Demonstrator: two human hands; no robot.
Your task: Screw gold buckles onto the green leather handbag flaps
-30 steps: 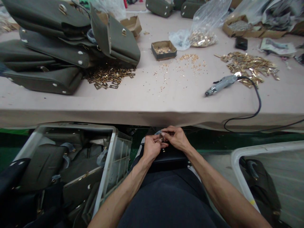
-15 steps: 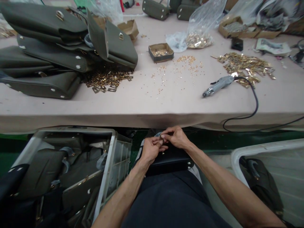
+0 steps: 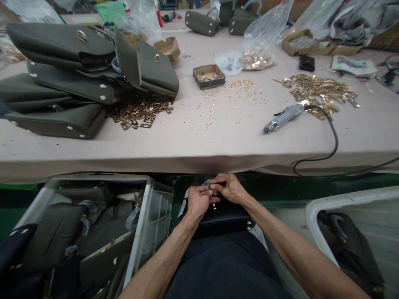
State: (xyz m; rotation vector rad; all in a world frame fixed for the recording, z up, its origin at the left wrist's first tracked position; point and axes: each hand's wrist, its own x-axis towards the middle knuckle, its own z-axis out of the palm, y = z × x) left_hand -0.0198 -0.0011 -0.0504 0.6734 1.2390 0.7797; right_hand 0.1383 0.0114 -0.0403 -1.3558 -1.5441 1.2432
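Note:
A black handbag point(image 3: 226, 216) lies across my lap, with small metal fittings on it. Above it, my left hand point(image 3: 199, 201) and my right hand point(image 3: 230, 188) meet, fingertips pinched together. Between them is a small metal frame-like fitting point(image 3: 211, 190), mostly covered by the fingers, and both hands seem to grip it. A small gold-coloured clasp part point(image 3: 214, 205) shows on the bag just under my left fingers.
On the table point(image 3: 174, 145) lie olive handbags point(image 3: 75, 83), metal frames point(image 3: 143, 114), a small box of parts point(image 3: 208, 77), gold plates point(image 3: 324, 91) and a corded electric screwdriver point(image 3: 285, 117). Bins with bags stand left point(image 3: 141, 232) and right point(image 3: 314, 203).
The view has tilted up slightly, so the table and hands sit lower in the picture. My fingers have shifted a little around the small fitting, still pinched together.

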